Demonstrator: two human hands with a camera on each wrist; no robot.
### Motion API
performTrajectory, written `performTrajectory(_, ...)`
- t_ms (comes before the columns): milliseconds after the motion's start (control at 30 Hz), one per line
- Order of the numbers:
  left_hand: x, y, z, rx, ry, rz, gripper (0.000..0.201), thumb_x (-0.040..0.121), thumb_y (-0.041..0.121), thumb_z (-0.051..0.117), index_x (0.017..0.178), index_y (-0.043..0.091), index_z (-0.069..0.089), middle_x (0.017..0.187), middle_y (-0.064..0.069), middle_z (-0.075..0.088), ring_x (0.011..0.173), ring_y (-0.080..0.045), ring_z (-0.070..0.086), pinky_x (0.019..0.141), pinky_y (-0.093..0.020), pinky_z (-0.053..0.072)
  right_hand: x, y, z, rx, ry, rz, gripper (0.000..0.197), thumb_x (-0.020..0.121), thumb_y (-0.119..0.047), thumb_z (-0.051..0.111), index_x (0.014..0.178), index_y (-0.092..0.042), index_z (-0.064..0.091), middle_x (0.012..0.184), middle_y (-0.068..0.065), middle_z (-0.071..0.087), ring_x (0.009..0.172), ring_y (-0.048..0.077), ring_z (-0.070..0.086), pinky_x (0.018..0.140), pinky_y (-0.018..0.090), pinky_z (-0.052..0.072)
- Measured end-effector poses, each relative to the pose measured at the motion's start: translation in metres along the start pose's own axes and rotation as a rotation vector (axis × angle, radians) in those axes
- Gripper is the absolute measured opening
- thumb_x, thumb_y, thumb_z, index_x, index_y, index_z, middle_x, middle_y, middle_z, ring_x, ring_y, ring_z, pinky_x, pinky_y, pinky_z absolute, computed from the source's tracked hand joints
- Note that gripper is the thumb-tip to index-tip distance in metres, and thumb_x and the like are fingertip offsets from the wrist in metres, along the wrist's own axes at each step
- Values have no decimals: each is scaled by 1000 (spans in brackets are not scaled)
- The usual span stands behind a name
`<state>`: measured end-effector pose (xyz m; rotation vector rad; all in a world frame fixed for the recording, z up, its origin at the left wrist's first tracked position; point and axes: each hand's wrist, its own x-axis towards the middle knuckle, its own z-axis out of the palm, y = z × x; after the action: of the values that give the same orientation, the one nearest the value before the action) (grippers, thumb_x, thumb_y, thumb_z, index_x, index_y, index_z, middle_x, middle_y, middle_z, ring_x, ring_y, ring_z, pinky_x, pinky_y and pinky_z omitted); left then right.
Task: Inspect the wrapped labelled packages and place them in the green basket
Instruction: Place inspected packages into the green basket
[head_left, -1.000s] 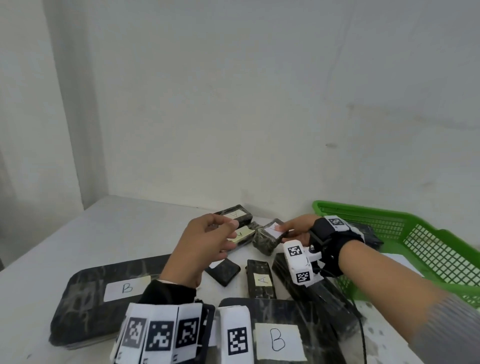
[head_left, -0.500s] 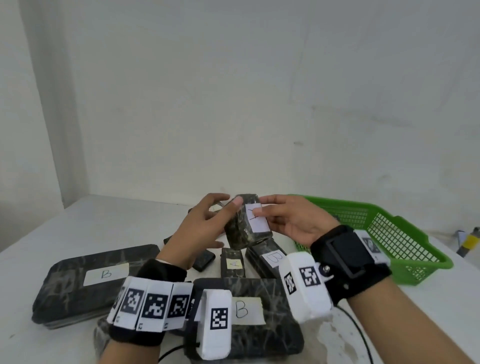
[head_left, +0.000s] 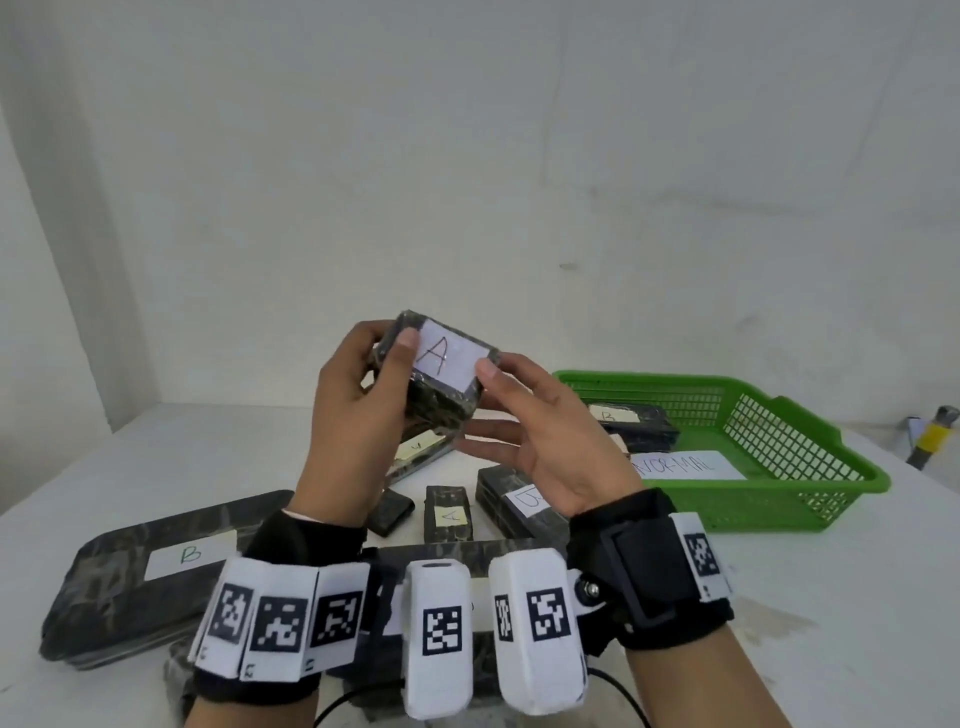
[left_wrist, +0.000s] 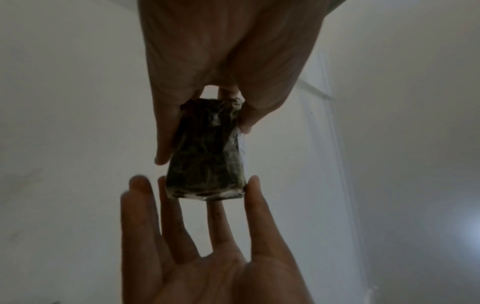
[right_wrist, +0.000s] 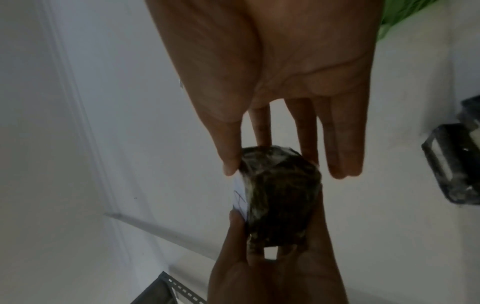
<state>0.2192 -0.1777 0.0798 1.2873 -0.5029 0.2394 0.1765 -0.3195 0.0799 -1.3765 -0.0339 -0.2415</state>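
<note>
Held up above the tabletop (head_left: 810, 639) between both hands: a small dark wrapped package (head_left: 439, 376), white label marked "A" turned toward the head camera. Left hand (head_left: 353, 410) curled round the package's left end, thumb pressed on the label's left edge, fingers wrapped behind. Right hand (head_left: 540, 441) at the package's right end, thumb tip on the label's lower right corner, fingers fairly straight and spread beneath and behind, so a light pinch rather than a full wrap. Same grip in the left wrist view: package (left_wrist: 207, 152) clamped between thumb and fingers of the left hand (left_wrist: 223, 53), fingertips of the right hand (left_wrist: 205, 246) meeting its far end. In the right wrist view, right hand (right_wrist: 288, 67) with thumb and fingertips touching the near end of the package (right_wrist: 281, 195), left hand (right_wrist: 275, 273) gripping the far end. To the right of the right hand, well apart: the green basket (head_left: 810, 467), already holding a dark package labelled "B" (head_left: 631, 423) and a white sheet (head_left: 685, 465) with handwriting. Below both hands, on the tabletop: a narrow package labelled "A" (head_left: 448, 512). Below and left of the left hand: a large flat package labelled "B" (head_left: 130, 582).
</note>
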Motion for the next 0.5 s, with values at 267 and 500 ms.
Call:
performTrajectory(267,-4,17,3,-5,-180,-61,7,96,25,61,100,22,66,94,-2,67,77,-8,65,68,-27,53,-8,-9,-6,114,5,-169,18,98,-22,55,113,-19,64,106,9,69,94,25,70,84,50,59)
performTrajectory(500,-8,20,9,-56,-167,-51,36,78,40,63,101,16,75,95,-12,74,92,-33,71,84,-47,60,-16,-19,-10,9,41,-255,26,81,-40,64,96,-19,66,91,2,70,88,19,70,77,40,61)
